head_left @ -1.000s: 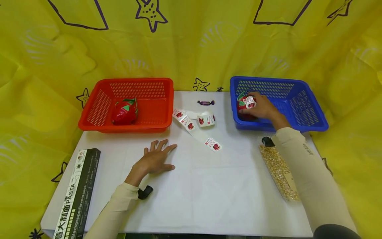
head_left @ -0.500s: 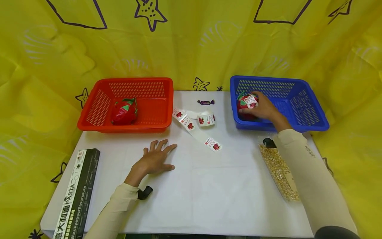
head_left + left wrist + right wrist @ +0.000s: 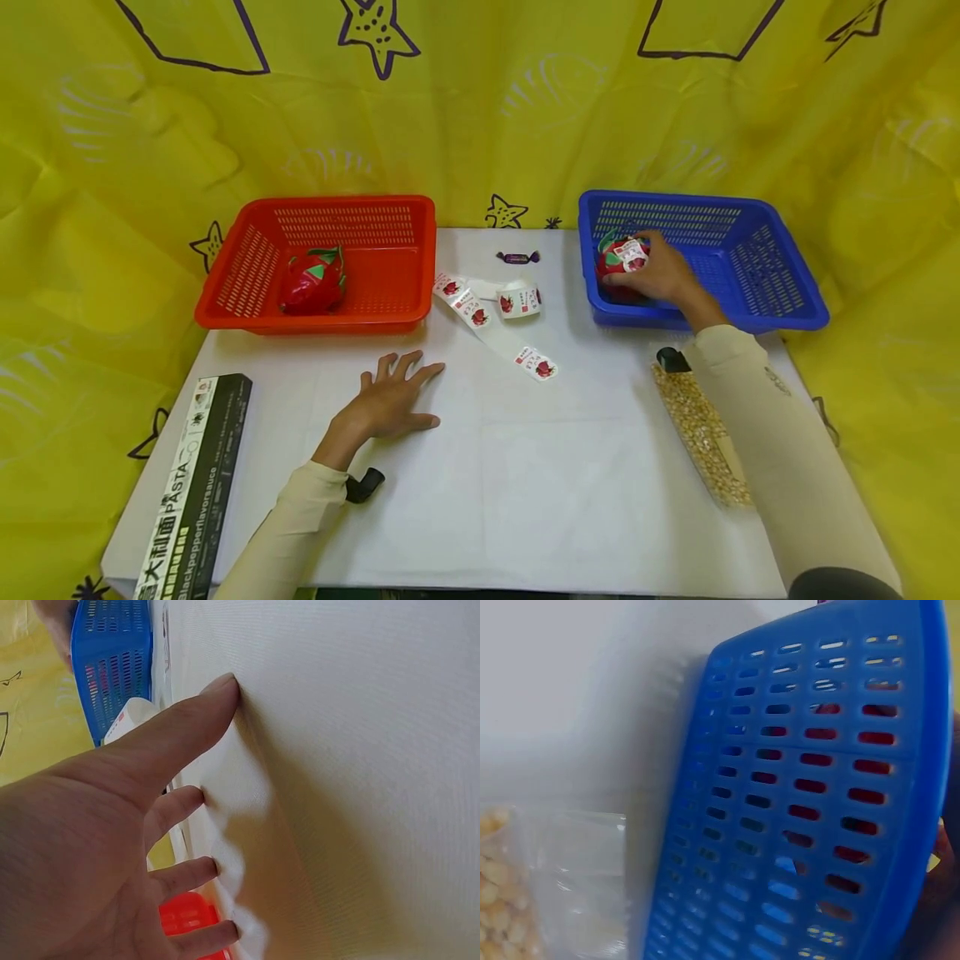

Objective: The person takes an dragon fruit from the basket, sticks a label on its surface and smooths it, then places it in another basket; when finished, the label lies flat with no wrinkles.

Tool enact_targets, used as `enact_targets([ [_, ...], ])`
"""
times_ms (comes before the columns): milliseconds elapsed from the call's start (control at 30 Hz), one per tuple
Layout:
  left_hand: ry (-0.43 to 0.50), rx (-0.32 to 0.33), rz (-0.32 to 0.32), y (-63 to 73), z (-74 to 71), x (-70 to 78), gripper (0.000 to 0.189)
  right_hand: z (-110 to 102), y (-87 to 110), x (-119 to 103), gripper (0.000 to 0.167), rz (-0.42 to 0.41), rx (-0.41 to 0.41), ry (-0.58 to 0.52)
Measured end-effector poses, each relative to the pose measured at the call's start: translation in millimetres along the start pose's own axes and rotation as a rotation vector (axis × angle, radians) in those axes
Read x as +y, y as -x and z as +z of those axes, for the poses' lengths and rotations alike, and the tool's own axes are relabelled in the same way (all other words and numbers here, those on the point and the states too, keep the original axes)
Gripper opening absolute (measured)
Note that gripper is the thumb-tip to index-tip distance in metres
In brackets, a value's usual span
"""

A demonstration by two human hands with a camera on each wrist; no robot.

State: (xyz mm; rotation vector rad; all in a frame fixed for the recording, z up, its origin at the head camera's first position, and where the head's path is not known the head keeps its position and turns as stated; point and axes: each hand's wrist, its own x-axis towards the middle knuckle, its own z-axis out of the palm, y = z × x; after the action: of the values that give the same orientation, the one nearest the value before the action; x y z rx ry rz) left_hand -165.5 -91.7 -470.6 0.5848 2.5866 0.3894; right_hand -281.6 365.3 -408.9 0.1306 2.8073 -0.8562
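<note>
Inside the blue basket (image 3: 772,312), at its left end, my right hand (image 3: 663,271) grips a red dragon fruit (image 3: 609,260) with green leaf tips. A white label (image 3: 632,255) with a fruit picture shows on it near my fingers. From the right wrist view, only bits of red appear through the slots of the basket wall (image 3: 795,772), and the hand is mostly hidden. My left hand (image 3: 386,404) rests on the white table with its fingers spread, holding nothing. Closest to it lies the strip of fruit stickers (image 3: 480,315), which runs from a small roll (image 3: 519,300).
A red basket (image 3: 375,317) at the back left holds another dragon fruit (image 3: 311,283). A purple-wrapped candy (image 3: 517,258) lies between the baskets. Along the left edge is a pasta box (image 3: 198,492); a bag of corn kernels (image 3: 697,425) lies beside my right forearm.
My right hand and the dragon fruit have shifted very slightly to the right within the blue basket. My left hand stays where it was.
</note>
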Motion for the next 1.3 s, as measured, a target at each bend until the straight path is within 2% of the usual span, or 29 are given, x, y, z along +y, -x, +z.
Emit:
enact_targets([
  [200, 0.001, 0.005, 0.007, -1.0, 3.3, -1.3, 0.088, -3, 0.9, -5, 0.108, 0.003, 0.003, 0.140],
  [333, 0.009, 0.009, 0.005, -1.0, 2.8, -1.4, 0.088, -4, 2.0, -9, 0.105, 0.007, -0.007, 0.181],
  [700, 0.008, 0.002, 0.004, -1.4, 1.6, 1.2, 0.088, 0, 4.0, -4, 0.118, -0.012, -0.023, 0.125],
  [967, 0.000, 0.003, 0.011, -0.6, 1.4, 1.7, 0.088, 1, 6.4, 0, 0.116, -0.079, -0.001, 0.076],
  [1300, -0.005, -0.003, 0.011, 2.3, -0.8, 3.8, 0.087, 2, 10.2, 3, 0.116, -0.088, 0.012, 0.075],
])
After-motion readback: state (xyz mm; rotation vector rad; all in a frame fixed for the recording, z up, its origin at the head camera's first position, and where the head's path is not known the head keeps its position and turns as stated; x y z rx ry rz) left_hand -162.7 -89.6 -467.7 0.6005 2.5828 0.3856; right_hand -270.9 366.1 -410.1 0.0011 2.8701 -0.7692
